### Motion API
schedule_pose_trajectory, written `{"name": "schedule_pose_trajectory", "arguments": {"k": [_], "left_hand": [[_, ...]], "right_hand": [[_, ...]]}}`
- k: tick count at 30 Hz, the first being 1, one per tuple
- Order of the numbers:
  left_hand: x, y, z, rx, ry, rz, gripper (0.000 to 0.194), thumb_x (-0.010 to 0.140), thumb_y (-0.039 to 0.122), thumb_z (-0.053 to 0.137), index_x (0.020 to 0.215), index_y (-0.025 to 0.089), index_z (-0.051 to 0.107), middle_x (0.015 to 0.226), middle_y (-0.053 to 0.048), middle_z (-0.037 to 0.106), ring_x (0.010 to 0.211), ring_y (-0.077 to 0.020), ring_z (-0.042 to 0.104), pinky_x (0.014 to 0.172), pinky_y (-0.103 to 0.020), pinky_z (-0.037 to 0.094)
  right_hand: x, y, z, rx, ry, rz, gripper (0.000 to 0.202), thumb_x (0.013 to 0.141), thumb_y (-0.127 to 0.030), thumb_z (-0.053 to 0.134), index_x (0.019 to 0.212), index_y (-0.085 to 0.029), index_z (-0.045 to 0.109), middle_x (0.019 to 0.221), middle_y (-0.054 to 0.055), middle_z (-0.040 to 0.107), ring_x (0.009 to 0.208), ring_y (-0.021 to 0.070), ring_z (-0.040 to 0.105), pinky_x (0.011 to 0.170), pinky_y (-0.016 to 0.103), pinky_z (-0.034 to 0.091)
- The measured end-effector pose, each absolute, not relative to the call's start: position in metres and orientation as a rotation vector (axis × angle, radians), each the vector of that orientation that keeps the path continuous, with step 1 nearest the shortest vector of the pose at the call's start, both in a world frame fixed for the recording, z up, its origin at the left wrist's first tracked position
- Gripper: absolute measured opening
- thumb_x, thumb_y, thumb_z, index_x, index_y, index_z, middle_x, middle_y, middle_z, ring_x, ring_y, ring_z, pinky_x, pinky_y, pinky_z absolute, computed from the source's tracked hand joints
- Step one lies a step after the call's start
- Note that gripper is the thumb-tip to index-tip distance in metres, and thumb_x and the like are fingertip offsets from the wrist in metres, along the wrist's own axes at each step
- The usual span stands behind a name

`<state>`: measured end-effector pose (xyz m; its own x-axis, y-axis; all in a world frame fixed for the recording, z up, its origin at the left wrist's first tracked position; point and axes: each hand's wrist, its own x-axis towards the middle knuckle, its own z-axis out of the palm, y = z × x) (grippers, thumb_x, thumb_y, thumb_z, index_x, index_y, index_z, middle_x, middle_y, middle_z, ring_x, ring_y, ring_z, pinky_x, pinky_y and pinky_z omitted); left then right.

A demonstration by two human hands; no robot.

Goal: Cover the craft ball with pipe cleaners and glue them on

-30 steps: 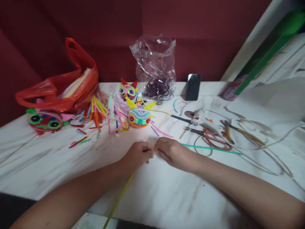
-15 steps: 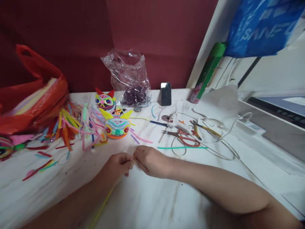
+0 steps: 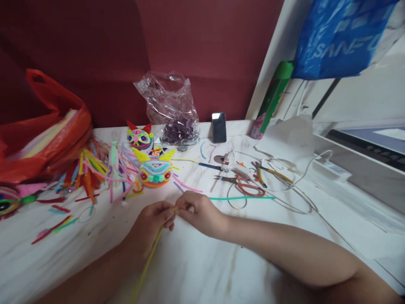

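A yellow pipe cleaner [image 3: 148,262] runs from between my fingers down toward the bottom edge of the view. My left hand [image 3: 155,220] pinches it near its upper end. The fingertips of my right hand [image 3: 196,211] are closed on the short tip, touching or almost touching the left fingertips. Just beyond my hands sits a colourful animal head [image 3: 155,171] with yellow ears and red eyes. Behind it stands a smaller head [image 3: 139,137] with red ears. A green pipe cleaner [image 3: 242,198] lies to the right of my right hand.
Red-handled scissors [image 3: 251,186], yellow-handled pliers [image 3: 278,174] and a white glue gun [image 3: 232,162] with its cord lie on the right. At the left are a pile of pipe cleaners [image 3: 87,171] and a red bag [image 3: 72,126]. A phone [image 3: 219,128] leans at the back.
My right hand has turned a little, its thumb and finger now showing a gap above the pinch. The yellow pipe cleaner shows more clearly between and below my hands. The view has shifted slightly.
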<state>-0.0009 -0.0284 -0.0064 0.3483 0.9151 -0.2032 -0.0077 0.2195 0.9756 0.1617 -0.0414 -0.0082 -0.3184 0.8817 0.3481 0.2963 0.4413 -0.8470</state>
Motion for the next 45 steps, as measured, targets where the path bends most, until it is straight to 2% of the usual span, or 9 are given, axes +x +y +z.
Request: {"name": "schedule_pose_trajectory", "arguments": {"k": [4,14,17,20,24,31,37,41,45], "left_hand": [[0.001,-0.034,-0.007,1.126,0.948,0.833,0.019,0.065,0.03,0.067,0.06,0.014,0.056,0.05,0.006,0.045,0.046,-0.0061,0.04,0.051,-0.023,0.04],[-0.003,-0.034,-0.011,1.545,1.129,0.72,0.014,0.067,0.028,0.057,0.061,0.016,0.056,0.052,0.004,0.049,0.05,-0.0087,0.044,0.05,-0.023,0.037],[-0.004,-0.036,-0.01,1.769,1.206,0.775,0.012,0.068,0.022,0.054,0.058,0.016,0.054,0.054,0.004,0.047,0.053,-0.008,0.041,0.05,-0.021,0.032],[-0.003,-0.038,-0.007,1.711,1.227,0.863,0.011,0.068,0.021,0.053,0.059,0.016,0.052,0.054,0.005,0.046,0.052,-0.0076,0.041,0.051,-0.02,0.032],[-0.001,-0.043,-0.005,1.534,1.22,0.938,0.012,0.07,0.026,0.054,0.063,0.017,0.052,0.053,0.005,0.049,0.051,-0.0082,0.043,0.052,-0.021,0.034],[-0.003,-0.039,-0.007,1.676,1.234,0.808,0.014,0.073,0.028,0.056,0.065,0.017,0.055,0.057,0.004,0.052,0.053,-0.0096,0.047,0.052,-0.021,0.036],[-0.007,-0.038,-0.006,2.135,1.223,0.832,0.01,0.073,0.014,0.052,0.066,0.017,0.057,0.065,0.001,0.056,0.063,-0.0113,0.052,0.061,-0.023,0.039],[-0.008,-0.032,-0.003,2.056,1.211,0.828,0.009,0.075,0.018,0.052,0.069,0.017,0.059,0.065,0.001,0.058,0.063,-0.0123,0.053,0.061,-0.023,0.041],[-0.018,-0.037,0.018,1.992,1.255,1.21,0.011,0.077,0.026,0.055,0.08,0.018,0.063,0.082,-0.006,0.065,0.079,-0.0173,0.059,0.077,-0.03,0.046]], "right_hand": [[0.156,-0.043,-0.017,-0.851,-1.469,1.337,0.018,0.084,-0.035,0.056,0.076,-0.02,0.051,0.062,-0.002,0.061,0.056,0.0133,0.06,0.063,0.029,0.051],[0.171,-0.043,-0.007,-1.033,-2.164,0.609,0.015,0.079,-0.008,0.044,0.075,-0.018,0.054,0.071,0.004,0.058,0.067,0.0141,0.054,0.063,0.026,0.043],[0.168,-0.044,-0.01,-1.082,-2.105,0.68,0.013,0.078,-0.01,0.047,0.074,-0.017,0.057,0.072,0.004,0.059,0.067,0.0143,0.054,0.063,0.026,0.043],[0.164,-0.043,-0.013,-1.119,-1.804,1.05,0.009,0.079,-0.025,0.055,0.073,-0.018,0.058,0.066,0.0,0.057,0.059,0.012,0.05,0.056,0.025,0.04],[0.158,-0.043,-0.016,-1.073,-1.491,1.328,0.028,0.074,-0.044,0.065,0.077,-0.017,0.06,0.064,-0.002,0.055,0.057,0.0104,0.047,0.054,0.024,0.038],[0.162,-0.043,-0.015,-1.103,-1.717,1.1,0.019,0.084,-0.032,0.05,0.072,-0.018,0.054,0.062,-0.003,0.048,0.056,0.0104,0.043,0.053,0.024,0.036],[0.166,-0.047,-0.008,-1.057,-2.108,0.67,0.012,0.078,-0.01,0.045,0.073,-0.018,0.053,0.07,0.002,0.056,0.064,0.0132,0.051,0.06,0.025,0.039],[0.166,-0.047,-0.007,-1.158,-1.985,0.806,0.011,0.079,-0.015,0.047,0.07,-0.019,0.053,0.063,-0.001,0.054,0.057,0.0117,0.047,0.053,0.024,0.036],[0.175,-0.026,-0.003,-1.221,-1.554,1.072,0.019,0.077,-0.034,0.055,0.067,-0.018,0.054,0.056,-0.003,0.05,0.051,0.0101,0.044,0.049,0.023,0.034]]}}
